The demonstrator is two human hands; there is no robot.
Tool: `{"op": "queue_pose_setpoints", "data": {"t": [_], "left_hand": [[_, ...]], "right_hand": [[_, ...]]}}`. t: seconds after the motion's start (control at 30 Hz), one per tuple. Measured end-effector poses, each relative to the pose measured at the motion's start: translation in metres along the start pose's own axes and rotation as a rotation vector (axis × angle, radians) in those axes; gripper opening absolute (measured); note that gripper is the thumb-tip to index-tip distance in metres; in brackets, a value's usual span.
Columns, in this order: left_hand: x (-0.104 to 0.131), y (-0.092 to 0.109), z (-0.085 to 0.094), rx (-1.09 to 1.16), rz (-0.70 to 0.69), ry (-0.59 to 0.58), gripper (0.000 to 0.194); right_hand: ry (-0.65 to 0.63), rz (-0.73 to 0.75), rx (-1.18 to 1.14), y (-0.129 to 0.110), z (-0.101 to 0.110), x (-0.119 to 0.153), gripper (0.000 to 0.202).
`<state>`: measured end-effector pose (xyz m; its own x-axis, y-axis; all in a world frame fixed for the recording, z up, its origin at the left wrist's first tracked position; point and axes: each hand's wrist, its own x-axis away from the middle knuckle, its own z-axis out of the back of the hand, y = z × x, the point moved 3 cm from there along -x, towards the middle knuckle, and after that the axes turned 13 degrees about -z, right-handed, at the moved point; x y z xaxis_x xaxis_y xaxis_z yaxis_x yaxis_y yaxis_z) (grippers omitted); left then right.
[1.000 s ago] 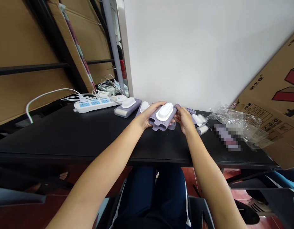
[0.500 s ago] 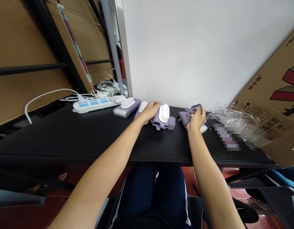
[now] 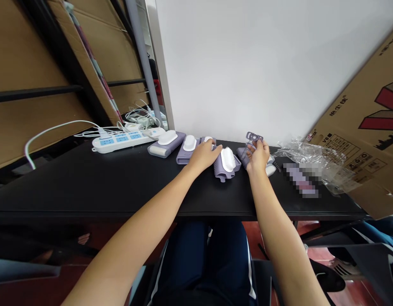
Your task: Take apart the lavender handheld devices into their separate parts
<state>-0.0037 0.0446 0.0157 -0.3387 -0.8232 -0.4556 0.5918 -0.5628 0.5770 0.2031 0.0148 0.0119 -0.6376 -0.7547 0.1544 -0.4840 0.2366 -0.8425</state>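
Observation:
Several purple-grey pieces with white oval tops lie in a row on the black table (image 3: 120, 182). My left hand (image 3: 204, 155) rests over one purple piece (image 3: 212, 140), its fingers apart and bent at that piece's white top. Just right of it lies a purple piece with a bristly white top (image 3: 227, 160), tilted and apart from the hand. My right hand (image 3: 258, 155) pinches a small purple part with a round centre (image 3: 254, 137), raised above another purple piece (image 3: 243, 156). Left of my left hand sit two more pieces, a middle one (image 3: 189, 146) and a far one (image 3: 167, 142).
A white power strip (image 3: 120, 141) with cables lies at the back left. Clear crumpled plastic (image 3: 320, 157) and a blurred purple item (image 3: 300, 180) are on the right, beside a large cardboard box (image 3: 365, 127). A white wall (image 3: 247, 63) stands behind.
My left hand has moved right and off the bristly-topped piece, which now lies further right and nearer the front edge. My right hand has lifted the small purple part a little and turned it.

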Motion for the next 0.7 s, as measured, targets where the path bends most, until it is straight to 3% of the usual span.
{"op": "queue_pose_setpoints", "data": {"t": [0.23,0.47,0.57,0.7], "left_hand": [[-0.001,0.002,-0.003,-0.028,-0.109,0.038,0.029],[0.0,0.018,0.012,0.248,-0.293,0.215,0.039],[0.002,0.023,0.013,0.206,-0.416,0.21,0.033],[0.005,0.024,0.016,0.097,-0.48,0.27,0.034]], "right_hand": [[-0.216,-0.147,0.056,0.0,-0.014,0.017,0.011],[-0.518,-0.315,0.147,0.003,-0.026,0.036,0.013],[-0.576,-0.372,0.165,0.003,-0.028,0.043,0.013],[-0.627,-0.487,0.218,0.003,-0.028,0.046,0.017]]}}
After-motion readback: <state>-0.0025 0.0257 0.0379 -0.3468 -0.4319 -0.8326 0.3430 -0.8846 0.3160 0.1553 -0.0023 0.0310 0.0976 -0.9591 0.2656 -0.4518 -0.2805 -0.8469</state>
